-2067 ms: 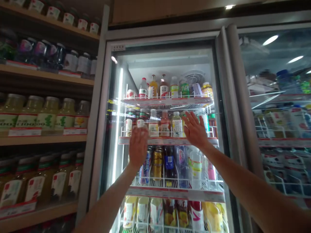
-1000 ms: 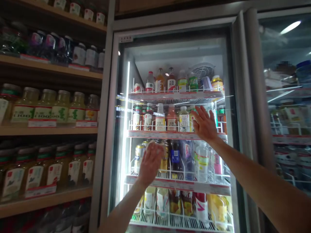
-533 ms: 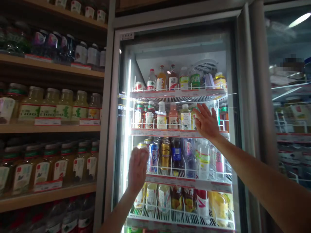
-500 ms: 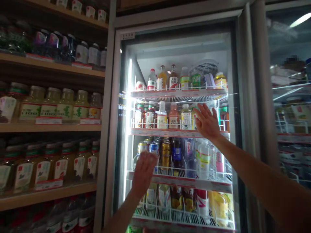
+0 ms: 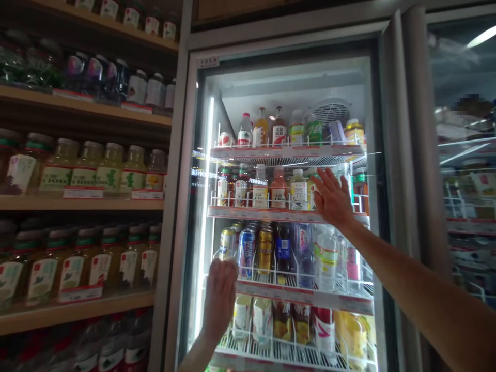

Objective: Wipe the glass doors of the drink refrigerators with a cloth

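My right hand [image 5: 332,199] lies with spread fingers against the glass door [image 5: 279,82] of a lit drinks fridge, in front of the second shelf's bottles. Lower down and to the left, my left hand [image 5: 221,289] is at the same door near its lit left edge, fingers together and bent forward. Its palm side faces the glass, so anything in it is hidden. Behind the glass near this hand stand a blue can [image 5: 246,252] and a gold can [image 5: 265,249]. A pink-orange bottle [image 5: 278,188] shows left of my right hand.
Wooden shelves [image 5: 127,202] with rows of juice bottles [image 5: 110,170] stand to the left. The metal door frame [image 5: 416,155] runs down the right side, beside a second fridge [image 5: 465,222]. Wire shelves [image 5: 287,151] inside carry several bottles and cans.
My left hand has moved down and left across the glass, uncovering the blue can. My right hand keeps its place on the door. The view has shifted slightly.
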`<state>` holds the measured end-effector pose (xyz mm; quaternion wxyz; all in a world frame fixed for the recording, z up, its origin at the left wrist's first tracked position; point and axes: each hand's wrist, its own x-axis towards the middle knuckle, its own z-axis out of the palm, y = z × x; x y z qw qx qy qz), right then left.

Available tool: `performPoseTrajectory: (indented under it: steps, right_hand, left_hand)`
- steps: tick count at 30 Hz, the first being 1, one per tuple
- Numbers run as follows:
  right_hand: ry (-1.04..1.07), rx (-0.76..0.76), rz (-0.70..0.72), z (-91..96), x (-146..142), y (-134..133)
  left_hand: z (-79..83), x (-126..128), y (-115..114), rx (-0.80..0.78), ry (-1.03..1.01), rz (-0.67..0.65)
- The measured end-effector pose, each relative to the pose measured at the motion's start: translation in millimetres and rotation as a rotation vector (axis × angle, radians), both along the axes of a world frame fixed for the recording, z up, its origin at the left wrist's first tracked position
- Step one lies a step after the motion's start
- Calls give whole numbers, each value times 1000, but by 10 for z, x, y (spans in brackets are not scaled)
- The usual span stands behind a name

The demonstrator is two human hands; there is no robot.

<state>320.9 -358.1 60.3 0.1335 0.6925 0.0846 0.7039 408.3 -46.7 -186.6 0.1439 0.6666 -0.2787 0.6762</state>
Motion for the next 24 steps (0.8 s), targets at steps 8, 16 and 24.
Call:
performPoseTrajectory:
  steps: [8,16,24]
  right_hand:
    - [16,23,19,31,-16,-22]
    - [169,-257,381,-478,-60,928]
    - [261,-22,267,-644,154,1359]
  left_hand:
    - [323,26,-161,87,-30,-142]
    - [1589,-56,-1012,-233,12,-572]
    - [1576,189,-436,-152,-46,-322]
